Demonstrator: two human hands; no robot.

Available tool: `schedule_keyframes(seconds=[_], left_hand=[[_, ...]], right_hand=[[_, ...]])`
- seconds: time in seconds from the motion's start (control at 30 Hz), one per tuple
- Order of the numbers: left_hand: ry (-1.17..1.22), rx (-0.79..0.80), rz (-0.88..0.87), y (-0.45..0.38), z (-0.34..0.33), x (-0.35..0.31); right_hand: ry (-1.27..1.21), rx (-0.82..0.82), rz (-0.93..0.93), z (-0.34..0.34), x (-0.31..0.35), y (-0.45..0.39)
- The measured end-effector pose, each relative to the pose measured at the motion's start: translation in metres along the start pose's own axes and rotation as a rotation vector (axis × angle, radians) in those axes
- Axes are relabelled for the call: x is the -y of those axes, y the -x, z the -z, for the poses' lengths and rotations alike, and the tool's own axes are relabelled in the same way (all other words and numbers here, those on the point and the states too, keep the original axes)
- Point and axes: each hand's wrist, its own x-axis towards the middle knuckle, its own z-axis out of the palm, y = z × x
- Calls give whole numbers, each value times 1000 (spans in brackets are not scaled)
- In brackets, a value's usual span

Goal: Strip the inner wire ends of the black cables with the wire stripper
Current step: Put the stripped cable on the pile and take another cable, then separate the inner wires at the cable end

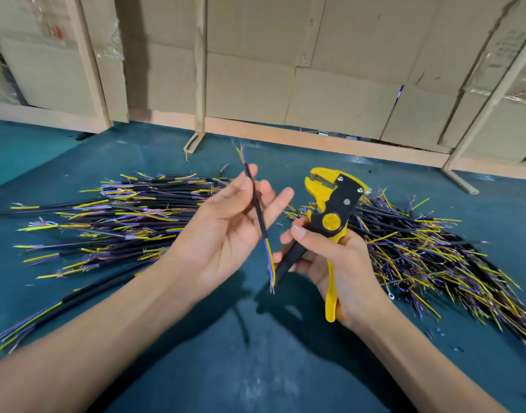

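My left hand [226,225] holds one short black cable [259,210] nearly upright, pinched near its top between thumb and fingertips, the other fingers spread. Yellow and blue inner wires stick out of both cable ends, with bare strands at the tips. My right hand [327,260] grips the handles of a yellow and black wire stripper [333,210], its jaws pointing up and away, just right of the cable. The cable's lower wires [270,263] hang close to the stripper's black handle and my right fingers.
A pile of black cables [130,216] lies on the teal mat [255,368] to the left. A second, messier pile [428,257] lies to the right. Cardboard panels [315,70] and wooden posts [200,70] stand behind. Small offcuts dot the mat near the right pile.
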Motion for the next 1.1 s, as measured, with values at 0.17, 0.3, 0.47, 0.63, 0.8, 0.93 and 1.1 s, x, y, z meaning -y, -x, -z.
schedule_keyframes(seconds=[0.17,0.3,0.47,0.63,0.8,0.93,1.1], left_hand=[[65,-75,-92,-1,5,-3],[-163,-77,-118,-2,13,-3],[-858,21,-80,3,22,2],[-957,0,-71,3,22,-3],[-885,69,175,2,23,-12],[-898,143,232,4,22,-15],[-571,-45,34,1,16,-17]], right_hand=[[58,99,-48,-5,-4,4],[134,75,-47,-7,-5,6],[126,-8,10,-3,-1,2],[125,-44,56,3,5,-1],[111,-86,104,9,11,-5],[113,-122,134,10,11,-6],[52,-122,102,10,7,-4]])
